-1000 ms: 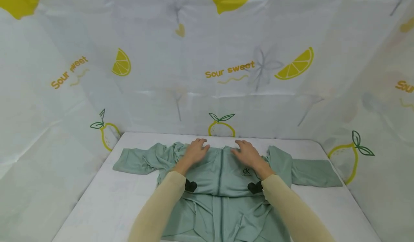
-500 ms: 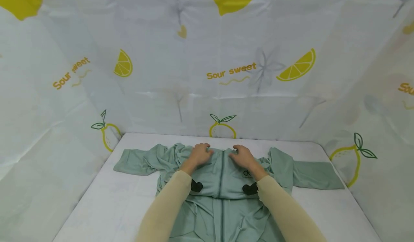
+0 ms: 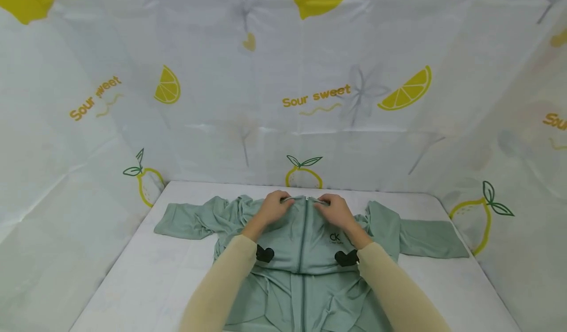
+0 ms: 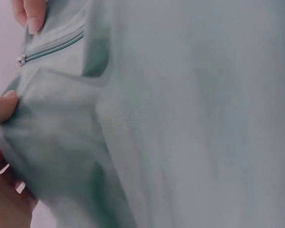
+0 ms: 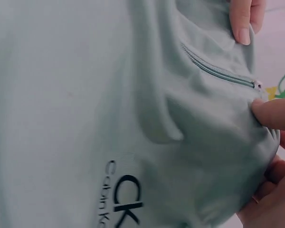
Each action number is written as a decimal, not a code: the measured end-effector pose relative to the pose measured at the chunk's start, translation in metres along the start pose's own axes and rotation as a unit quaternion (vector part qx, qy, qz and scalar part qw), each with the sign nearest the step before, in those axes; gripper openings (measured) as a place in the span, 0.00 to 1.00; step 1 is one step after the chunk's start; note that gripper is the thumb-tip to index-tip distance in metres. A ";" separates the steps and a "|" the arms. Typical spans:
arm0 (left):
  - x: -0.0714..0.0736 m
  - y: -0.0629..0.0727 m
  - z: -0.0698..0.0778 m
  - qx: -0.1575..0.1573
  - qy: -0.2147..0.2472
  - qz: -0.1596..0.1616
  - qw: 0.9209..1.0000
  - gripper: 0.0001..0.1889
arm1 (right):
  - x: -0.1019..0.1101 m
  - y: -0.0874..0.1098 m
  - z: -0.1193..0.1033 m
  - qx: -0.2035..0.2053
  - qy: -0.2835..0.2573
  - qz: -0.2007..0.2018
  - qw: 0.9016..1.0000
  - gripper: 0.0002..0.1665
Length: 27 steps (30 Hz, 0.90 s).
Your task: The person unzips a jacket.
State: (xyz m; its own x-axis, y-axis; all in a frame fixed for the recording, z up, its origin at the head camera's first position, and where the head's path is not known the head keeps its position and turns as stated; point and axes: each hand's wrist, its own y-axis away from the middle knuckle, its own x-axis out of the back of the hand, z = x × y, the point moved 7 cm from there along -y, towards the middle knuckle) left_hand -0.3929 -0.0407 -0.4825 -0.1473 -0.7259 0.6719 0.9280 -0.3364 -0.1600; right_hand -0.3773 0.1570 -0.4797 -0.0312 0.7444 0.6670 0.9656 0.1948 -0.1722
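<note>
A pale green zip-up jacket [image 3: 283,246] lies on the white table, its upper part folded over the lower part. My left hand [image 3: 272,209] pinches the far edge left of the zipper [image 3: 302,238], thumb on the near side and fingers behind the cloth. On the zipper's other side my right hand [image 3: 336,211] pinches the same edge. Between the hands sits the zipper pull [image 5: 257,85], close to the edge. In the right wrist view a black CK print [image 5: 127,199] shows on the cloth. Black hearts [image 3: 266,254] lie near both forearms.
The left sleeve [image 3: 183,221] and right sleeve [image 3: 431,238] stretch out sideways on the white table [image 3: 128,278]. Behind the table hangs a white curtain [image 3: 221,145] with lemon prints, which also closes off both sides.
Both hands have come down onto the jacket's far edge and now pinch it. That edge has risen slightly between them. The sleeves stay where they were.
</note>
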 end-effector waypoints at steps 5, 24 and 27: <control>0.009 0.005 0.008 -0.016 0.065 0.006 0.998 0.10 | 0.010 0.005 -0.011 0.017 -0.031 0.009 0.999 0.11; 0.011 0.014 0.047 -0.079 0.080 -0.015 0.994 0.09 | 0.025 0.027 -0.040 0.041 -0.050 0.017 0.998 0.11; 0.013 0.016 0.052 -0.093 0.073 -0.006 0.993 0.08 | 0.027 0.028 -0.046 0.051 -0.041 0.029 0.997 0.12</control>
State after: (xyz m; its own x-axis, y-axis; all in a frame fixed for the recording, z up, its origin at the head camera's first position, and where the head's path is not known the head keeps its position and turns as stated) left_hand -0.3622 -0.0245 -0.4387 -0.2177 -0.7958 0.5651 0.8489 -0.4401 -0.2928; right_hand -0.3391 0.1531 -0.4334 -0.0018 0.8048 0.5936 0.9353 0.2114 -0.2837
